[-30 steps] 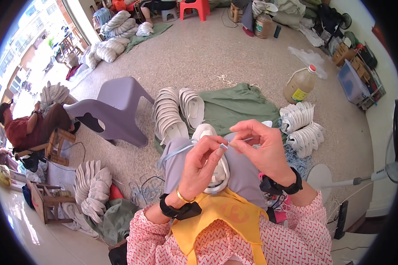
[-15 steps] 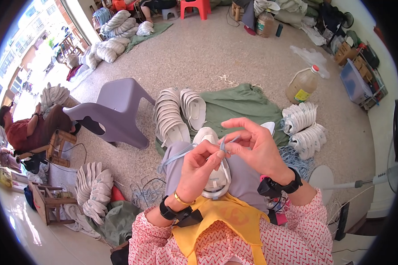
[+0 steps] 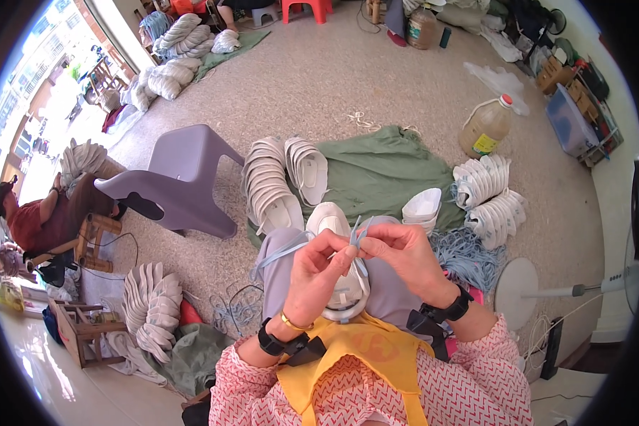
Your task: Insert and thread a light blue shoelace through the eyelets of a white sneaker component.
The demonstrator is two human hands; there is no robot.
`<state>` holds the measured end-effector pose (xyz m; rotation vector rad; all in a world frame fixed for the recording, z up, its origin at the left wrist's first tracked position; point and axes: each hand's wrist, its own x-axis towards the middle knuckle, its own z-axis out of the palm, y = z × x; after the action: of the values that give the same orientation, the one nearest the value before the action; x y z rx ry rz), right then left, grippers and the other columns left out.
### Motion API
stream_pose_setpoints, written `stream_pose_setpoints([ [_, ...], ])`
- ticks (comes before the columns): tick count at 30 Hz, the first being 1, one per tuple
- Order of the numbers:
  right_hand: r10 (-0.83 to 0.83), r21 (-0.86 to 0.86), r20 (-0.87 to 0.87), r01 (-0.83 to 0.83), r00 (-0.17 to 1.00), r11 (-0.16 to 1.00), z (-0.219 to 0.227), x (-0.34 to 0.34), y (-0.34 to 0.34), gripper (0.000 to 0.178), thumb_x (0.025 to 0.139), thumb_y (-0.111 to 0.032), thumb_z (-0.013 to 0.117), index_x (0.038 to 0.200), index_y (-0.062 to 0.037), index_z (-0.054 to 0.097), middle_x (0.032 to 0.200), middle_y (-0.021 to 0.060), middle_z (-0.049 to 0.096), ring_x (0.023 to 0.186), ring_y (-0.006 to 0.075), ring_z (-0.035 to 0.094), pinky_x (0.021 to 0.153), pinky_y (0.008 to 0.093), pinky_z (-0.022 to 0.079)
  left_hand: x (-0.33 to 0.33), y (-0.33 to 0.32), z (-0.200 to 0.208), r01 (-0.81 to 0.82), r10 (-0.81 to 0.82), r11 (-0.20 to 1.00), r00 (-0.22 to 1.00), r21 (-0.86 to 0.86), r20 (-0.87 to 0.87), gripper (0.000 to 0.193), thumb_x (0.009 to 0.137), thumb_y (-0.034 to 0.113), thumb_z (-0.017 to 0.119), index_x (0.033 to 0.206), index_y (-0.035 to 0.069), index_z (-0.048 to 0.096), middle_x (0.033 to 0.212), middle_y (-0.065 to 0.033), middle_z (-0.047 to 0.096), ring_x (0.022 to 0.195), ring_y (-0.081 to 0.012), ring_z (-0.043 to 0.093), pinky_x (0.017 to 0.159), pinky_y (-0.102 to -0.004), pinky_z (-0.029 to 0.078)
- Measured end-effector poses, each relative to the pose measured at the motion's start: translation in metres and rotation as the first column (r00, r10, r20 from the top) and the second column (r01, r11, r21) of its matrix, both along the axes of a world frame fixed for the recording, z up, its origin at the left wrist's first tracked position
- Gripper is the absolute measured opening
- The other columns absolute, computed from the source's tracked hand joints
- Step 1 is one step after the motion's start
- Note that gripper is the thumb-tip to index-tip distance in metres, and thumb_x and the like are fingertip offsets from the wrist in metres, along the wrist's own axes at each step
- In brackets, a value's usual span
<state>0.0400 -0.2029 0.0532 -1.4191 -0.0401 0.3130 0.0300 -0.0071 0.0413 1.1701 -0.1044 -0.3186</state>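
Note:
A white shoe [image 3: 348, 290] rests between my thighs, its toe pointing away from me and its heel near my yellow apron [image 3: 366, 339]. Over it, my left hand [image 3: 315, 273] pinches a light-blue shoelace [image 3: 357, 228] between thumb and forefinger. Close against it, my right hand [image 3: 410, 260] is closed in a pinch on the same lace, fingertips almost meeting the left ones. Short lace ends stick up between the fingers. More light-blue laces [image 3: 285, 250] lie across my left thigh. My hands hide the middle of the shoe.
Nested white shoes [image 3: 268, 186] stand ahead beside a green cloth [image 3: 387, 170]; more shoe bundles [image 3: 488, 202] and a heap of blue laces [image 3: 468, 257] are at right. A purple-grey chair [image 3: 184, 170] stands left. A person [image 3: 46, 213] sits at far left.
My right hand has lowered and its raised fingers have closed in, so both hands now pinch together. The lace ends now point upward. White shoes beyond my right hand have come into view.

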Motion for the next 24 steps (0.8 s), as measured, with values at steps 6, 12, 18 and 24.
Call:
stream_pose_setpoints([
  [6, 0.024, -0.021, 0.081, -0.022, 0.996, 1.0, -0.015, 0.001, 0.002, 0.02, 0.101, -0.013, 0.071, 0.106, 0.0058, 0.076, 0.096, 0.0029, 0.072, 0.09, 0.0082, 0.067, 0.083, 0.0236, 0.054, -0.002, -0.001, -0.009, 0.021, -0.025, 0.997, 0.998, 0.08, 0.053, 0.01, 0.104, 0.013, 0.067, 0.101, 0.003, 0.067, 0.102, -0.0001, 0.072, 0.082, -0.0034, 0.054, 0.075, -0.0206, 0.044],
  [12, 0.029, -0.054, 0.128, -0.022, 0.991, 0.998, -0.021, 0.001, 0.003, 0.019, 0.1, -0.014, 0.073, 0.098, 0.005, 0.075, 0.092, 0.001, 0.067, 0.085, 0.0065, 0.061, 0.075, 0.0229, 0.049, -0.004, -0.001, -0.016, 0.013, -0.02, 0.994, 0.998, 0.107, 0.064, 0.01, 0.105, 0.012, 0.067, 0.102, 0.003, 0.066, 0.101, 0.0002, 0.072, 0.087, -0.0025, 0.057, 0.074, -0.0201, 0.045],
  [18, -0.059, -0.046, 0.091, 0.064, 0.994, 0.997, -0.016, 0.0, 0.011, 0.021, 0.103, -0.017, 0.069, 0.093, 0.0008, 0.073, 0.088, -0.001, 0.07, 0.076, 0.0037, 0.057, 0.07, 0.0212, 0.046, -0.003, 0.001, -0.025, -0.059, 0.029, 0.969, 0.991, 0.24, 0.129, 0.01, 0.1, 0.008, 0.071, 0.105, 0.001, 0.065, 0.111, -0.0043, 0.071, 0.088, -0.0071, 0.06, 0.076, -0.023, 0.048],
  [24, -0.058, 0.023, 0.202, 0.055, 0.978, 0.998, 0.028, 0.006, 0.005, 0.011, 0.106, -0.013, 0.062, 0.102, -0.0028, 0.063, 0.088, 0.0008, 0.074, 0.067, 0.0024, 0.056, 0.06, 0.0205, 0.047, 0.009, 0.025, -0.029, -0.337, -0.189, 0.633, 0.806, 0.697, 0.561, 0.045, 0.075, 0.006, 0.083, 0.114, 0.003, 0.06, 0.121, -0.0146, 0.066, 0.112, -0.0376, 0.057, 0.095, -0.0431, 0.049],
])
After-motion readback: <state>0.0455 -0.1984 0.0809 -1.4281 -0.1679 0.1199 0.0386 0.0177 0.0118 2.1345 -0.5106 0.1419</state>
